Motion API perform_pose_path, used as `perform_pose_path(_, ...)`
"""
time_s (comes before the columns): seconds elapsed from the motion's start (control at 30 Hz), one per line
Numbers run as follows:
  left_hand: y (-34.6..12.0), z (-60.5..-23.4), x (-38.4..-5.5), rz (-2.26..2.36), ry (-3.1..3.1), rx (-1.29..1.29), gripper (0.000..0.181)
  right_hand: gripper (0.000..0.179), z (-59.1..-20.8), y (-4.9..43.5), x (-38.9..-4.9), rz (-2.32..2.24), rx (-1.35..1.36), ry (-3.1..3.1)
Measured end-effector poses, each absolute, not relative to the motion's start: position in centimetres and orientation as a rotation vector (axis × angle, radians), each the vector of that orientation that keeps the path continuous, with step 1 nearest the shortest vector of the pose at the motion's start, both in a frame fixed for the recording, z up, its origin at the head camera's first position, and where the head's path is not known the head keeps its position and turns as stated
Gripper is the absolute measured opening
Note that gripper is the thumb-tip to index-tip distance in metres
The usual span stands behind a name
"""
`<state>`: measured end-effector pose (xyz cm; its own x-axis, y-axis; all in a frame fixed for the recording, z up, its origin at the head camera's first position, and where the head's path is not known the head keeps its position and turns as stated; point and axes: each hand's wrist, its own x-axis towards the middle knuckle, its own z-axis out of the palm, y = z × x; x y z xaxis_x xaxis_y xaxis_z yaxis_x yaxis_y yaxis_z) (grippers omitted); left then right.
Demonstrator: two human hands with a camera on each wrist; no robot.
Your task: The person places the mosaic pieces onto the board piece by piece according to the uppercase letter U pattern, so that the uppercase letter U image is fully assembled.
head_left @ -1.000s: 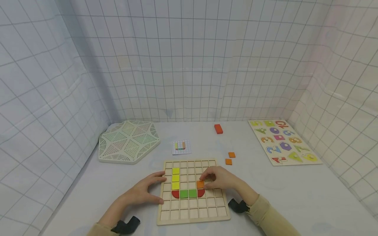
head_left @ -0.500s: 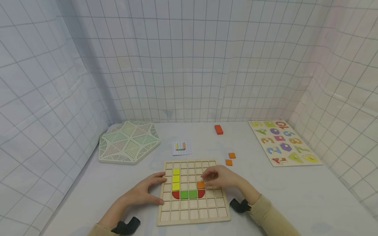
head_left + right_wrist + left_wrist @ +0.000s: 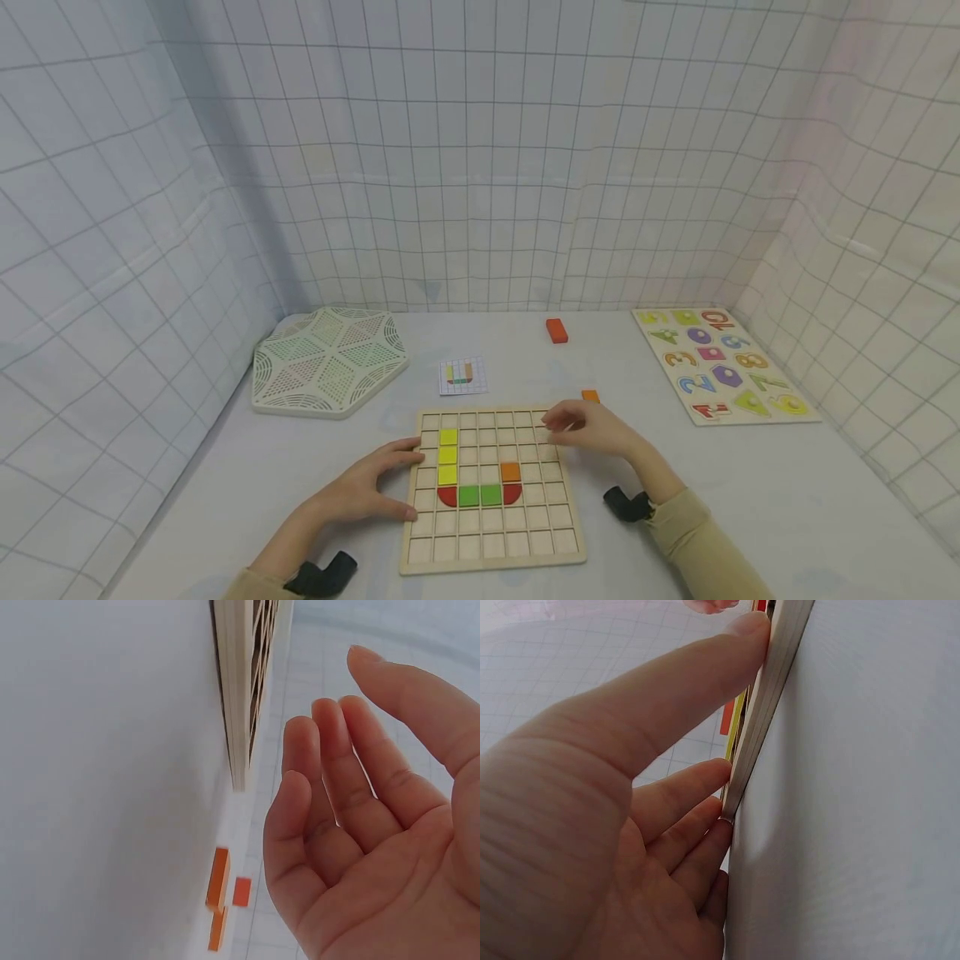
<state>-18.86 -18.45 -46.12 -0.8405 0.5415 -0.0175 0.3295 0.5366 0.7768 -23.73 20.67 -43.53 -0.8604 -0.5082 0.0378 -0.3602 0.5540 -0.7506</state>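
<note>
A wooden grid board [image 3: 468, 547] lies flat on the table. Set in its cells are several yellow square tiles [image 3: 447, 456], two green tiles [image 3: 468, 497], two red rounded pieces [image 3: 512, 495] and one orange tile [image 3: 511, 472]. My left hand [image 3: 358, 490] rests along the board's left edge, its thumb and fingertips touching the wooden rim [image 3: 757, 712]. Over the board's upper right edge hovers my right hand [image 3: 592, 432], fingers loosely bent and holding nothing. Two loose orange tiles [image 3: 218, 877] lie beyond that edge; in the head view the hand hides one, leaving the farther tile [image 3: 591, 396] visible.
Behind the board lies a small pattern card [image 3: 462, 377] printed with a coloured U shape. A red block [image 3: 557, 331] sits farther back. To the left is a white hexagonal board [image 3: 330, 362], to the right a number-and-shape puzzle [image 3: 726, 367]. Gridded cloth walls surround the table.
My right hand has let go of the orange tile, which stays in its cell above the right red piece. The hand has moved right and away. My left hand has stayed put.
</note>
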Motion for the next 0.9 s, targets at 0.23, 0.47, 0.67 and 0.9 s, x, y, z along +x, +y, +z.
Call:
perform_pose_path(0.23, -18.4, -46.0, -18.8, 1.191, 2.521, 0.735, 0.074, 0.029, -43.7, 22.4, -24.5, -1.281, -0.731, 2.613)
perform_pose_path(0.47, -18.4, -45.9, -18.6, 1.204, 2.506, 0.731, 0.073, 0.029, -44.2, 23.4, -25.1, -1.307, -0.657, 2.625)
perform_pose_path(0.67, -18.4, -45.8, -18.6, 1.198, 2.510, 0.733, 0.073, 0.031, -44.3, 24.1, -25.2, -1.341, -0.595, 2.647)
perform_pose_path(0.9, -18.4, -45.9, -18.6, 1.192, 2.509, 0.737, 0.073, 0.032, -44.1, 24.8, -24.9, -1.384, -0.526, 2.669)
